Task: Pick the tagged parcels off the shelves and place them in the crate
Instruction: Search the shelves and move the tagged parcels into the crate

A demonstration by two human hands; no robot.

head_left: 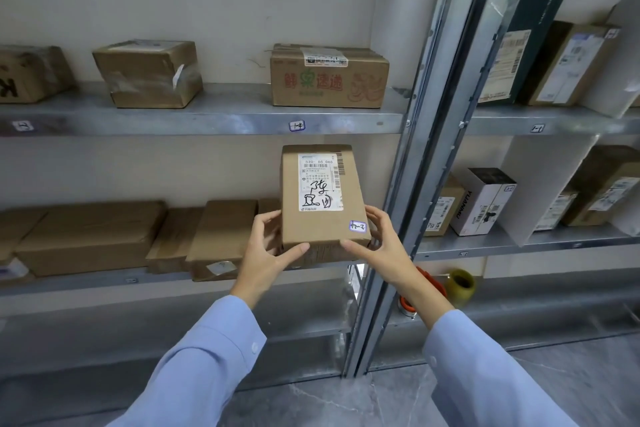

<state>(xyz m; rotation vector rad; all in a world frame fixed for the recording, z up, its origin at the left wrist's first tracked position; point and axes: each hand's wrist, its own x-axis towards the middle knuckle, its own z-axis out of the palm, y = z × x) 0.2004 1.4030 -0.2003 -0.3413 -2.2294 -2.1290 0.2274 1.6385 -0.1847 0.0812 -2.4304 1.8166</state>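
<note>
I watched both arms reach forward and slightly up, the light blue sleeves (194,367) ending at bare wrists. The left hand (268,250) gripped the parcel (322,198) at its lower left corner, with the thumb laid along the near bottom edge and the fingers curled up the left side. The right hand (377,243) mirrored it at the lower right corner, thumb on the bottom edge and fingers wrapped round the right side. The hands were apart, one to each side, both clamped on the parcel.

The parcel, a brown cardboard box, was held in the air in front of the shelving with its broad face tilted towards me. It sat between the upper shelf (207,114) and the lower shelf (86,284), just left of the grey metal upright (415,149). A white shipping label (320,182) with black handwriting covered the upper part of that face. A small blue-bordered tag (357,226) sat in the lower right corner, just beside the right fingers. Flat brown boxes (93,236) lay on the lower shelf behind the left hand.
</note>
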